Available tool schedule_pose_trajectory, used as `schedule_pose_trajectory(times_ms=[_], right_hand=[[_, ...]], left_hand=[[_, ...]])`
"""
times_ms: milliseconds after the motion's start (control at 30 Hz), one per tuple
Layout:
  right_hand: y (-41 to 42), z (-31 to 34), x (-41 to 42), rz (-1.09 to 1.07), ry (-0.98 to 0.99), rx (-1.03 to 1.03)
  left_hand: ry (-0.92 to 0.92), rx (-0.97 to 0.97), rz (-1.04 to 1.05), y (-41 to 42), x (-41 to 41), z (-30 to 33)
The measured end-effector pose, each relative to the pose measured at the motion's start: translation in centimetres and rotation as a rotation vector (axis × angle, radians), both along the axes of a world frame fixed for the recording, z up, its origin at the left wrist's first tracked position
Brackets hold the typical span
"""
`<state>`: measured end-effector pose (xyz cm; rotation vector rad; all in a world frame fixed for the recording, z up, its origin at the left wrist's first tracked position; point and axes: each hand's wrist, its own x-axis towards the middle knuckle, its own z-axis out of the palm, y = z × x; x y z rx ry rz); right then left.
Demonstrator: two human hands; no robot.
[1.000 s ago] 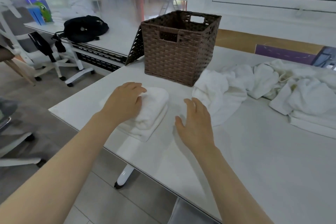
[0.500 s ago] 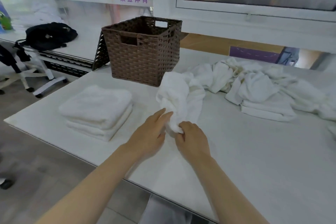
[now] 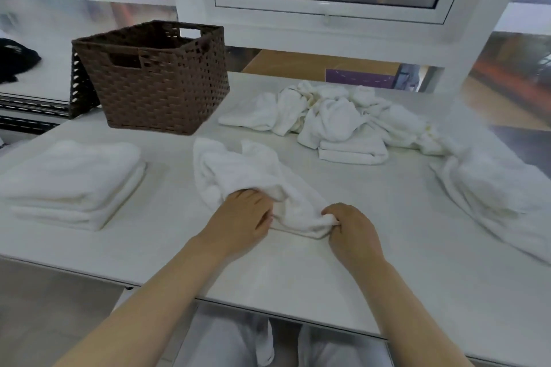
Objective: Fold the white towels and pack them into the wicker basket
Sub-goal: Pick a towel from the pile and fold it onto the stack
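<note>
A crumpled white towel [image 3: 238, 170] lies in front of me on the white table [image 3: 298, 277]. My left hand [image 3: 241, 220] grips its near edge, and my right hand [image 3: 351, 232] pinches a corner of the same towel a little to the right. A stack of folded white towels [image 3: 74, 182] rests at the left. The brown wicker basket [image 3: 155, 80] stands at the back left, open at the top; its inside looks dark. A heap of unfolded white towels [image 3: 334, 119] lies at the back centre.
Another loose white towel [image 3: 495, 194] spreads along the right side of the table. A window frame [image 3: 328, 9] rises behind the table. The table's near edge runs just above my lap. A black bag [image 3: 15, 59] sits on another table far left.
My left hand left the folded stack. Both hands took hold of a loose towel and drew it nearer and flatter on the table. My view turned right.
</note>
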<state>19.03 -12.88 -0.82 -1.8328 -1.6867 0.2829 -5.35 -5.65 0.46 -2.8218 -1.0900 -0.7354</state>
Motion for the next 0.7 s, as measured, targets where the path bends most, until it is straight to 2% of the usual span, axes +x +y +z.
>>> schedule_pose_trajectory(times_ms=[100, 267, 400, 467, 567, 700], right_hand=[[-1.2, 0.2, 3.7, -0.091, -0.02, -0.039], [-3.6, 1.5, 8.0, -0.232, -0.18, -0.014], [-3.9, 2.7, 10.2, -0.294, -0.325, -0.158], [-3.5, 3.1, 10.0, -0.31, -0.337, -0.212], [-3.1, 3.0, 8.8, -0.236, -0.283, -0.05], [-3.0, 1.4, 7.9, -0.154, -0.303, 0.072]], left_hand=[[0.045, 0.041, 0.038, 0.3, 0.9, 0.1], [0.061, 0.014, 0.188, 1.4, 1.5, 1.2], [0.204, -0.183, 0.27, 2.7, 2.8, 2.5], [0.184, -0.323, 0.24, 3.2, 3.9, 2.6], [0.027, -0.385, 0.225, 3.7, 5.2, 2.2], [-0.012, -0.388, 0.244, 2.9, 5.7, 1.2]])
